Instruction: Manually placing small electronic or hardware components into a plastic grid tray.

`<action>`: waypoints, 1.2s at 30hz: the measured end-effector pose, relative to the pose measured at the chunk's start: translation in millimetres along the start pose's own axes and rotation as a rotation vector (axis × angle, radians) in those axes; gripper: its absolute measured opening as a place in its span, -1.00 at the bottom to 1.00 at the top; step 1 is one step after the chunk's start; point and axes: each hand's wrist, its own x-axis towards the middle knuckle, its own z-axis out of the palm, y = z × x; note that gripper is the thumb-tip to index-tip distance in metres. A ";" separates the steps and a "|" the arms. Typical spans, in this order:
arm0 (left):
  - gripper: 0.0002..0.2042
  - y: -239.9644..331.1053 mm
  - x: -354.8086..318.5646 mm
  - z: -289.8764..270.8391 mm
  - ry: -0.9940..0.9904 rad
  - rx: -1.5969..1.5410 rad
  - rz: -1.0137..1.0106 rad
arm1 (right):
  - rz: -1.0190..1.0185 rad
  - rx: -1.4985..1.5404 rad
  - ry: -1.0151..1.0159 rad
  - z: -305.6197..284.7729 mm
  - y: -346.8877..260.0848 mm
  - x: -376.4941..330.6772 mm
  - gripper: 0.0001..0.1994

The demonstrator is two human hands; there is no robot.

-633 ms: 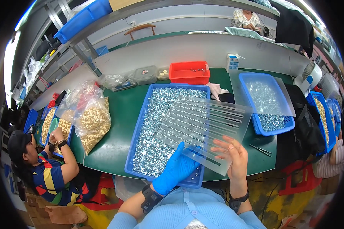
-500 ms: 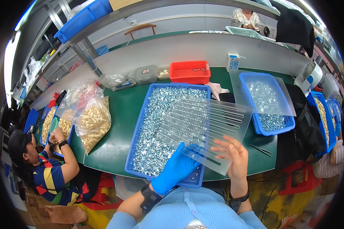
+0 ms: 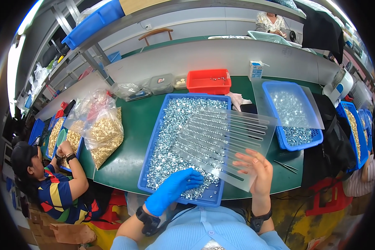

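My right hand [image 3: 256,168], bare, grips the lower right edge of a clear slotted plastic sheet [image 3: 254,121]. The sheet is tilted above a blue tray [image 3: 151,141] heaped with small shiny silvery metal parts [image 3: 171,125]. Rows of small parts sit along its slots on the left; slots toward the right show none. In a blue glove, my left hand [image 3: 175,187] is low over the tray's near end, fingers stretched out and slightly bent against the loose parts. Whether any parts lie under the fingers is hidden.
A blue basket [image 3: 316,139] of similar parts, partly under a clear sheet, stands right, with tweezers [image 3: 285,166] nearby. Behind is a red bin [image 3: 209,81]. Bags of gold-coloured pieces [image 3: 106,135] lie left, beside a co-worker [image 3: 50,179]. A black bag [image 3: 331,141] sits right.
My left hand has come away from the sheet's lower edge, moving left and down onto the parts in the tray. My right hand still holds the sheet in nearly the same place.
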 end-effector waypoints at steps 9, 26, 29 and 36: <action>-0.60 58.9 83.6 -94.5 0.683 1.403 0.930 | -0.040 -0.060 0.035 -24.7 -38.8 -12.9 -0.55; -0.64 31.7 81.4 -50.9 0.428 1.821 0.568 | -0.267 -0.127 0.222 -9.7 -20.7 -10.1 -0.47; -0.68 25.7 85.0 -58.5 0.426 1.800 0.730 | -0.266 -0.009 0.163 4.2 7.8 -2.8 -0.55; -0.78 45.0 82.4 -58.7 0.451 1.024 0.607 | -0.283 0.037 0.078 21.8 45.6 2.2 -0.61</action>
